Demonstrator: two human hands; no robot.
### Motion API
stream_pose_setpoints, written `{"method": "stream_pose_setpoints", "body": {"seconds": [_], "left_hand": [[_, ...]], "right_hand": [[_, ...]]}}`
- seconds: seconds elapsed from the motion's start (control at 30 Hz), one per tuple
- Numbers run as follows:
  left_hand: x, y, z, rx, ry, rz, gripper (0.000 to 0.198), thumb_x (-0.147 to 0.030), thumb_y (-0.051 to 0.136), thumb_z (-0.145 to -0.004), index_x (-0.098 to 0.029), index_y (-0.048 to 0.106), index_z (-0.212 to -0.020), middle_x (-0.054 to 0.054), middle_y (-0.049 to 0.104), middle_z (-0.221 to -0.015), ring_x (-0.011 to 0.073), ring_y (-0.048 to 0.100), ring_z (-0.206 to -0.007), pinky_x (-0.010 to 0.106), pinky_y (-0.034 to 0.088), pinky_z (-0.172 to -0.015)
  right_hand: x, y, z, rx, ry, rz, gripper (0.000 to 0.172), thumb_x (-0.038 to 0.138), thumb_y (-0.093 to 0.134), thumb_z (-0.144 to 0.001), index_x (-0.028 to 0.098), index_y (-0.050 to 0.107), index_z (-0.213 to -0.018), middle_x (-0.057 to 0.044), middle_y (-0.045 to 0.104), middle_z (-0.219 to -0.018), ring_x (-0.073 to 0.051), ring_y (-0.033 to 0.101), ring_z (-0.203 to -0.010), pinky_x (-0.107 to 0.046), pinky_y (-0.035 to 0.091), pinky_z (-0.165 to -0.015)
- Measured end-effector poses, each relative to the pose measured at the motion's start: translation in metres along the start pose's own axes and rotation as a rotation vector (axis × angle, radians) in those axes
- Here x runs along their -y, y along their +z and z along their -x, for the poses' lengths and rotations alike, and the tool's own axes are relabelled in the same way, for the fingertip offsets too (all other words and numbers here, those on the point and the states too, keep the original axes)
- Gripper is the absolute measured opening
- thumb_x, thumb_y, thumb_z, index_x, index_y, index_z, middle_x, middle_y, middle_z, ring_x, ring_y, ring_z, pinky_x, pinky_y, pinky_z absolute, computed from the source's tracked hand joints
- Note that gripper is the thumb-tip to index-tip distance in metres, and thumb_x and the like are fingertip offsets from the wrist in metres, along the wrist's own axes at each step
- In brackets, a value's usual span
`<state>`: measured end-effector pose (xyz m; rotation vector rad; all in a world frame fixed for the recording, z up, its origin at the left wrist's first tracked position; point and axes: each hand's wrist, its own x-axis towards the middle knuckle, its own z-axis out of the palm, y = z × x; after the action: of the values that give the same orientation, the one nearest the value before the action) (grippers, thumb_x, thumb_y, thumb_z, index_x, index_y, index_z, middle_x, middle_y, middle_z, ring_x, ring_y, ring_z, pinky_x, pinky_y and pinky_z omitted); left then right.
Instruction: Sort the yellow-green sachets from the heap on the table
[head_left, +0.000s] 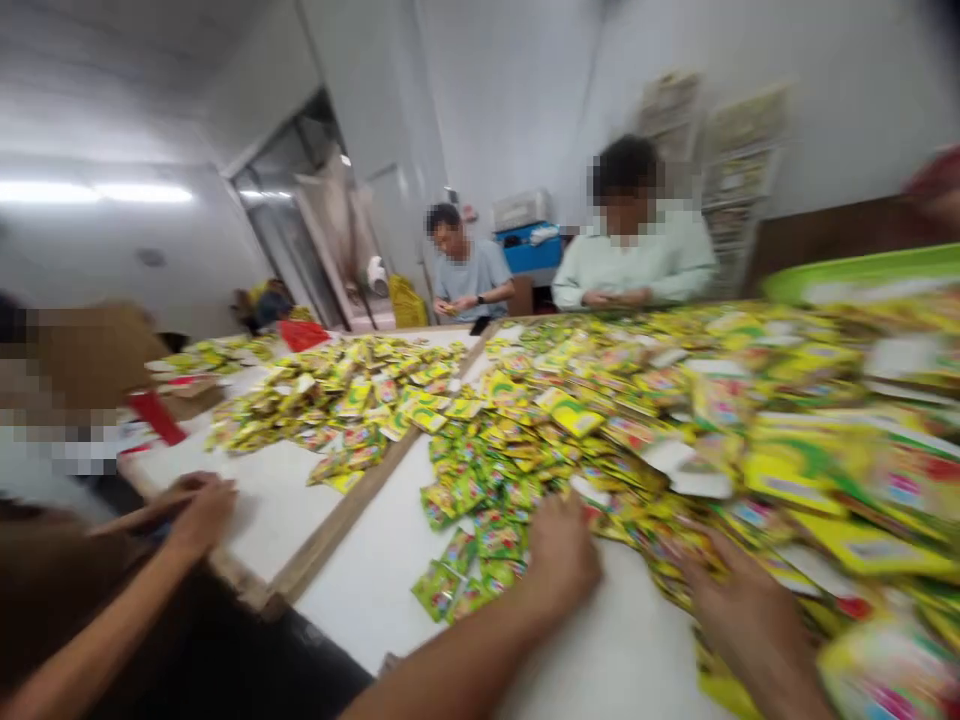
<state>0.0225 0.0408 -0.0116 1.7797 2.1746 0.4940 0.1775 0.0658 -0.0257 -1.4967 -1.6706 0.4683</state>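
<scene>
My left hand (pixel 566 555) is at the near edge of the heap, its fingers curled closed against the packets. What they hold, if anything, is hidden. Small green sachets (pixel 499 535), some joined in strips, lie just left of it on the white tabletop (pixel 622 620). On the right, my right hand (pixel 750 605) reaches over the yellow packets (pixel 795 465) with its fingers stretched out and apart, blurred by motion. Nothing shows clearly in its grasp. The yellow-and-green packets are piled loosely across the table; a few show white backs.
A wooden strip (pixel 352 505) divides the tabletop. Beyond it lies another packet pile (pixel 330 395). At left are a neighbour's hands (pixel 199 510), a red piece (pixel 156 417) and a cardboard box (pixel 94 360). Two people sit opposite. A green tray (pixel 862 270) stands at far right.
</scene>
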Motion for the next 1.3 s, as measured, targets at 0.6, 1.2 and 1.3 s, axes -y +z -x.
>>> {"method": "stream_pose_setpoints", "body": {"seconds": [0.6, 1.2, 1.3], "left_hand": [[0.049, -0.026, 0.023, 0.351, 0.040, 0.943, 0.052, -0.040, 0.061, -0.075, -0.017, 0.054, -0.121, 0.007, 0.068, -0.103, 0.0201, 0.062, -0.081, 0.028, 0.047, -0.071], [0.048, -0.028, 0.030, 0.238, 0.189, 0.001, 0.046, -0.049, 0.061, -0.070, -0.014, 0.061, -0.099, 0.010, 0.063, -0.089, 0.0256, 0.055, -0.085, 0.030, 0.038, -0.069], [0.043, -0.028, 0.033, 0.253, 0.147, 0.027, 0.047, -0.053, 0.068, -0.059, -0.016, 0.057, -0.086, 0.008, 0.061, -0.086, 0.0231, 0.054, -0.078, 0.028, 0.035, -0.063]], "right_hand": [[0.016, 0.001, -0.001, 0.184, 0.195, -0.798, 0.033, 0.040, 0.066, -0.070, 0.019, 0.061, -0.095, -0.004, 0.068, -0.089, -0.020, 0.062, -0.082, -0.033, 0.050, -0.075], [0.016, -0.005, 0.002, 0.102, 0.213, -0.332, 0.030, 0.047, 0.060, -0.070, 0.018, 0.060, -0.080, -0.002, 0.064, -0.072, -0.018, 0.056, -0.067, -0.027, 0.043, -0.059], [0.015, -0.005, 0.003, 0.115, 0.229, -0.352, 0.031, 0.048, 0.062, -0.070, 0.018, 0.059, -0.079, -0.002, 0.064, -0.072, -0.017, 0.056, -0.068, -0.026, 0.043, -0.059]]}}
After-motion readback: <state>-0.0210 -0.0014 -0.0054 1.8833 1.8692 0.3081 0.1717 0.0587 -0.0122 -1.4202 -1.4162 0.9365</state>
